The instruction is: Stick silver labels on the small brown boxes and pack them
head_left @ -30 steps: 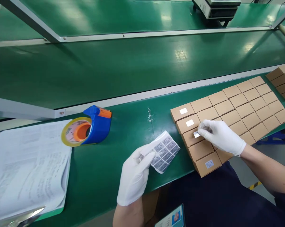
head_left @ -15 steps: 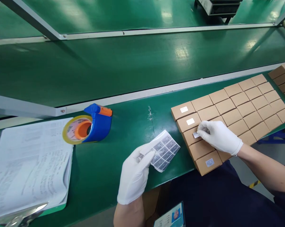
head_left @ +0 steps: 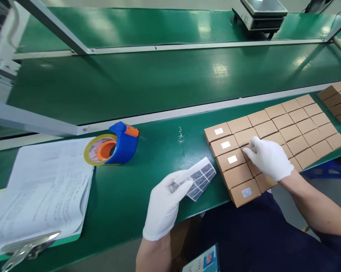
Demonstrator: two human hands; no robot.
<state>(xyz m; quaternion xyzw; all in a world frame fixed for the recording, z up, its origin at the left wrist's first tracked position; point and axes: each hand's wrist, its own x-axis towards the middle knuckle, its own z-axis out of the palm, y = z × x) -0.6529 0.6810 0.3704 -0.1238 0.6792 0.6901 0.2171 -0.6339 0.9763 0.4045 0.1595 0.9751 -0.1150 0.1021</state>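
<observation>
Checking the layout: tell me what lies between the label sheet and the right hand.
In the head view, a strip of green bench and a cardboard box with a white label lie between the label sheet and the right hand.

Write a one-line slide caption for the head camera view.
Gloved left hand holds a label sheet while the gloved right hand touches rows of small cardboard boxes.

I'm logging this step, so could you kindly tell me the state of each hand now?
Left hand: closed, holding a sheet of printed labels.
Right hand: closed against the cardboard boxes; whether it holds anything cannot be told.
</observation>
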